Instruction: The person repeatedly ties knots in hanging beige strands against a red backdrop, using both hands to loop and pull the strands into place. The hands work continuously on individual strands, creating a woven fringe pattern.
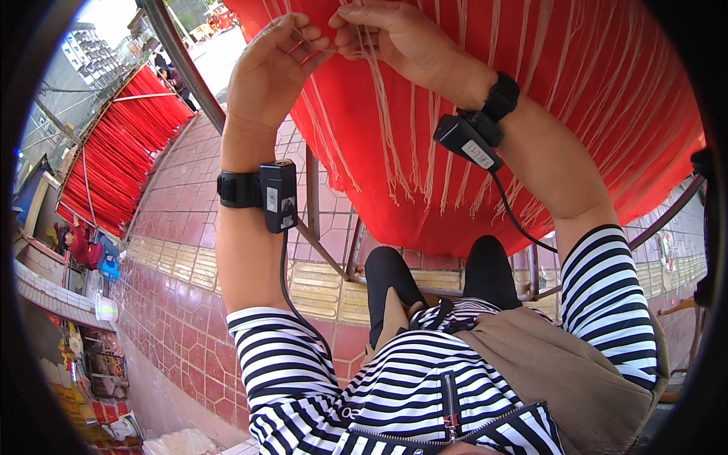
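Note:
A large red cloth [421,230] hangs over a frame in front of me, with rows of pale fringe threads [569,54] along it. Near the top of the view, my left hand [267,79] has a thin pale thread running across its bent fingers. My right hand [412,48], just beside it, pinches a bundle of pale threads [379,108] between thumb and fingers. The thread stretches across the small gap between both hands. Loose ends of the bundle dangle below the right hand against the cloth. The fingertips are partly cut off by the upper edge.
Metal tubing [187,62] of the frame rises at the upper left. Underfoot is red tiled pavement [182,318] with a yellow tactile strip [315,284]. Another red fringed cloth [116,153] hangs at the left, a person [85,244] low beside it. A white bucket [106,308] stands nearby.

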`<move>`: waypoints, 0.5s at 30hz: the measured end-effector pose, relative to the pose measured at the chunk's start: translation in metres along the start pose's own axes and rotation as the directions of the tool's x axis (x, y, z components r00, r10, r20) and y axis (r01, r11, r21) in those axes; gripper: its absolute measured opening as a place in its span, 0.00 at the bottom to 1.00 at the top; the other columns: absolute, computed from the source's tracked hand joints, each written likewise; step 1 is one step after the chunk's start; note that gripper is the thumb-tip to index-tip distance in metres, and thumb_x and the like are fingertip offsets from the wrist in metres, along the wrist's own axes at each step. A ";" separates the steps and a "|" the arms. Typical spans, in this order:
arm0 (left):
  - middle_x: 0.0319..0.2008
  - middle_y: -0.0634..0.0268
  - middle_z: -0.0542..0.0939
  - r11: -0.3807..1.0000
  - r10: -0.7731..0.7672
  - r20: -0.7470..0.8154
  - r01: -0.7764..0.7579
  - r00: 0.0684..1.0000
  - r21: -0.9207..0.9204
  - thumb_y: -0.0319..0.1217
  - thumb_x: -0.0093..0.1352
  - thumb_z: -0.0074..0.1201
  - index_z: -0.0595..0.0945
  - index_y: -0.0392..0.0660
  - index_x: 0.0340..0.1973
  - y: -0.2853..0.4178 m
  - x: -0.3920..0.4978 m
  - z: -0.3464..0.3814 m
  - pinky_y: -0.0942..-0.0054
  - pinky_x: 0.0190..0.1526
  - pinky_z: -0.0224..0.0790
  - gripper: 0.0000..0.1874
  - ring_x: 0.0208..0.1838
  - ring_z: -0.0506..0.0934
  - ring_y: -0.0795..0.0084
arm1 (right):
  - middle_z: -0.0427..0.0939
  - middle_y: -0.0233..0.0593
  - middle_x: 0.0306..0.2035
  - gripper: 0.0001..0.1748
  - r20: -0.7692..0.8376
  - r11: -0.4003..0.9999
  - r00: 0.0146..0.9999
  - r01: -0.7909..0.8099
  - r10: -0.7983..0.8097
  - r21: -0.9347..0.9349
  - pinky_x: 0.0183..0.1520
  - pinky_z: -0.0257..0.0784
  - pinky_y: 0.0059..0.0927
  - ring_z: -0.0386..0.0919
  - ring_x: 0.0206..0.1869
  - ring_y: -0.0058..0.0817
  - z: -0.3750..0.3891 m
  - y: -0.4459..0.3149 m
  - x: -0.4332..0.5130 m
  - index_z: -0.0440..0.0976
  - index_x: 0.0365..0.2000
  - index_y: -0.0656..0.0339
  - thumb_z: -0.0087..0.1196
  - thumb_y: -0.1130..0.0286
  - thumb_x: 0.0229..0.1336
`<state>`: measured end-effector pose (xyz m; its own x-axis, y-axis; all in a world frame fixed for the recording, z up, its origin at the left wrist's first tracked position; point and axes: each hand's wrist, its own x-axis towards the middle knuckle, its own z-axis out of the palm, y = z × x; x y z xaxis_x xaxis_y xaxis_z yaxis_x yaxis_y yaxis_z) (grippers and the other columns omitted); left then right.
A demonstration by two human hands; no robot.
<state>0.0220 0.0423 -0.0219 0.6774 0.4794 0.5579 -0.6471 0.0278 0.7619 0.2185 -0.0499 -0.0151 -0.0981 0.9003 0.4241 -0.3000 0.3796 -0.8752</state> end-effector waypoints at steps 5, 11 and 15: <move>0.39 0.59 0.78 0.997 -0.012 0.092 0.019 0.996 -0.080 0.32 0.74 0.43 0.76 0.37 0.49 0.012 -0.007 -0.008 0.62 0.52 0.67 0.13 0.42 0.75 0.63 | 0.78 0.33 0.27 0.13 0.027 0.995 0.998 0.058 -0.060 0.078 0.35 0.74 0.22 0.77 0.28 0.22 -0.004 -0.004 -0.002 0.77 0.37 0.62 0.47 0.65 0.70; 0.37 0.61 0.68 0.958 0.042 0.143 0.001 0.989 -0.287 0.27 0.73 0.41 0.73 0.33 0.47 0.025 -0.012 -0.010 0.75 0.39 0.61 0.12 0.38 0.63 0.71 | 0.78 0.32 0.26 0.13 0.080 0.981 0.994 0.062 -0.078 0.184 0.30 0.72 0.19 0.76 0.26 0.20 -0.013 -0.010 -0.008 0.77 0.37 0.63 0.47 0.65 0.69; 0.33 0.64 0.67 0.900 0.039 0.196 0.050 0.980 -0.433 0.25 0.73 0.41 0.73 0.34 0.45 0.025 -0.014 -0.003 0.75 0.35 0.59 0.09 0.34 0.62 0.73 | 0.78 0.32 0.26 0.13 0.158 0.965 0.982 0.061 -0.104 0.255 0.28 0.71 0.18 0.75 0.25 0.19 -0.015 -0.010 -0.009 0.77 0.37 0.63 0.47 0.65 0.70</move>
<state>-0.0050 0.0391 -0.0114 0.7069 0.2992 0.6409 -0.6996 0.4288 0.5715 0.2364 -0.0587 -0.0141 -0.2149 0.8109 0.5443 -0.5376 0.3671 -0.7591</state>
